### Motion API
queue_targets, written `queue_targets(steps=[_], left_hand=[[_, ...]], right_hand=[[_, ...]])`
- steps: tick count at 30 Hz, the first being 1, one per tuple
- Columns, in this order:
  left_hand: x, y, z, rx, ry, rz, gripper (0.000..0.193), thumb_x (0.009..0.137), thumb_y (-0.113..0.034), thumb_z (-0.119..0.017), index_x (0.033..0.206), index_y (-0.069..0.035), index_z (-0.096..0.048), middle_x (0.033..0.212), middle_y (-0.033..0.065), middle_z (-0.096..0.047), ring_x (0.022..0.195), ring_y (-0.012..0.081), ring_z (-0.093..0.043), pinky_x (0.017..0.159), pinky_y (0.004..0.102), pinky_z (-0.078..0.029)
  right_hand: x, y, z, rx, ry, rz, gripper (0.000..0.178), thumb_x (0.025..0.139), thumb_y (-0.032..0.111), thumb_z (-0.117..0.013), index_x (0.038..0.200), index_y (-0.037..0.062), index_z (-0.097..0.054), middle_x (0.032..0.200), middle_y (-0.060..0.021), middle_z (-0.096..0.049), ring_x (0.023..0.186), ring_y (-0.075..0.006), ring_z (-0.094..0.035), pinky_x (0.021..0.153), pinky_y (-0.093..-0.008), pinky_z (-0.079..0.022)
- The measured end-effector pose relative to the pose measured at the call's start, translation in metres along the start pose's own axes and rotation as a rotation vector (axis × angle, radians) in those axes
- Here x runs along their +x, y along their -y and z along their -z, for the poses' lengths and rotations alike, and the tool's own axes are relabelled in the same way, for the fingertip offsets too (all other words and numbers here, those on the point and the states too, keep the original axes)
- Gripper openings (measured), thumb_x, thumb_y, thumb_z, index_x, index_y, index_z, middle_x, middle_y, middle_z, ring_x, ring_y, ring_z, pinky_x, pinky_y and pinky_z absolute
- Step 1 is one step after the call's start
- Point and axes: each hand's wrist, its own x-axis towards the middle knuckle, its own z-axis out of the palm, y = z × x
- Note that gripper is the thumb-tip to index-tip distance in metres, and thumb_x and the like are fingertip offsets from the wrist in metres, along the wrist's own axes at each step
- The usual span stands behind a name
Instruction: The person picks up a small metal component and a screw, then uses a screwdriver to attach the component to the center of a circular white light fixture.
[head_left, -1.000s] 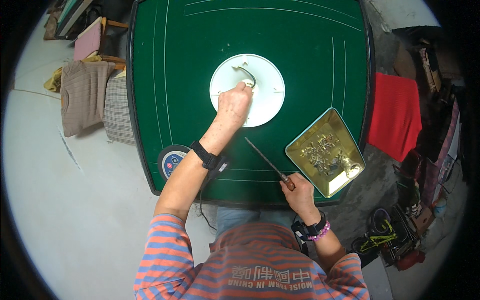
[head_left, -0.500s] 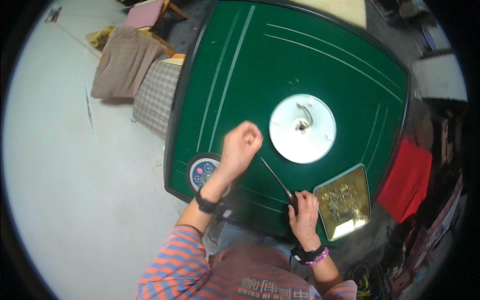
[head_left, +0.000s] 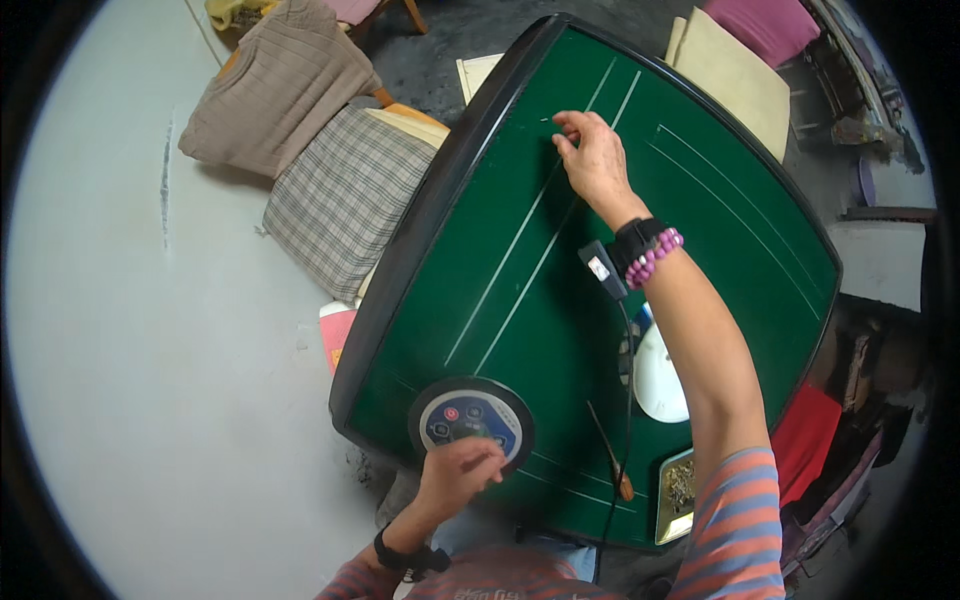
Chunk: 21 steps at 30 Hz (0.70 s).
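My right hand (head_left: 596, 168) reaches over the far left part of the green-topped table (head_left: 540, 330). Its thumb and fingers are apart and hold nothing I can see. Just off the fingertips lies a tiny light-coloured piece (head_left: 545, 120), too small to name. My left hand (head_left: 462, 478) is above the near edge of a round control panel (head_left: 472, 392), its fingers curled together; whatever they hold, if anything, is hidden. A screwdriver (head_left: 622, 478) with a brown handle lies on the table. My right forearm partly covers a white round dish-like fixture (head_left: 660, 375).
A tray (head_left: 662, 515) of small metal parts sits at the near right edge, partly behind my right arm. From my right wrist device a black cable (head_left: 630, 380) hangs across the table. Cushioned chairs (head_left: 345, 195) stand at the left; red cloth (head_left: 808, 440) is at the right.
My right hand has let go of the screwdriver and moved far forward and left. My left hand has drawn back toward the control panel. The view has shifted left.
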Motion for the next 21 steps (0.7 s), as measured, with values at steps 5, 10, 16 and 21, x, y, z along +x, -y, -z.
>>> queue_targets(steps=[5,10,16,21], left_hand=[[0.002,0.011,0.024,-0.232,-0.129,-0.014,0.008,0.087,-0.005,-0.064,0.091,0.0,-0.069,0.073,0.0017,-0.068,0.064,0.0042,-0.061,0.054,0.0184,-0.045],[0.017,0.005,0.038,-0.169,-0.191,-0.072,0.008,0.087,0.0,-0.061,0.088,0.001,-0.07,0.072,0.0027,-0.065,0.061,0.0043,-0.056,0.054,0.0187,-0.043],[0.032,-0.016,0.016,-0.469,-0.232,-0.156,0.011,0.09,0.001,-0.058,0.087,0.006,-0.067,0.071,0.0064,-0.064,0.057,0.0073,-0.055,0.055,0.0194,-0.043],[0.013,0.0,-0.004,-0.486,-0.183,-0.242,0.009,0.09,0.002,-0.06,0.093,0.006,-0.067,0.077,0.0093,-0.066,0.059,0.0095,-0.057,0.052,0.0207,-0.043]], right_hand=[[0.027,-0.006,-0.047,-0.151,-0.083,0.067,0.015,0.083,0.011,-0.067,0.097,0.006,-0.072,0.093,-0.0157,-0.065,0.091,-0.0361,-0.064,0.082,-0.0427,-0.052],[0.041,-0.02,-0.058,-0.298,-0.102,0.252,0.013,0.084,0.013,-0.061,0.083,0.0031,-0.068,0.085,-0.0212,-0.067,0.085,-0.0397,-0.066,0.075,-0.0473,-0.053],[-0.078,0.076,0.027,0.343,0.339,-0.043,0.015,0.092,0.015,-0.062,0.092,0.0022,-0.07,0.078,-0.004,-0.068,0.067,-0.0096,-0.063,0.062,-0.0233,-0.051],[-0.257,0.149,0.111,0.842,0.333,-0.547,0.007,0.087,-0.001,-0.065,0.093,-0.0034,-0.062,0.088,-0.0075,-0.066,0.076,-0.0127,-0.065,0.07,-0.0236,-0.053]])
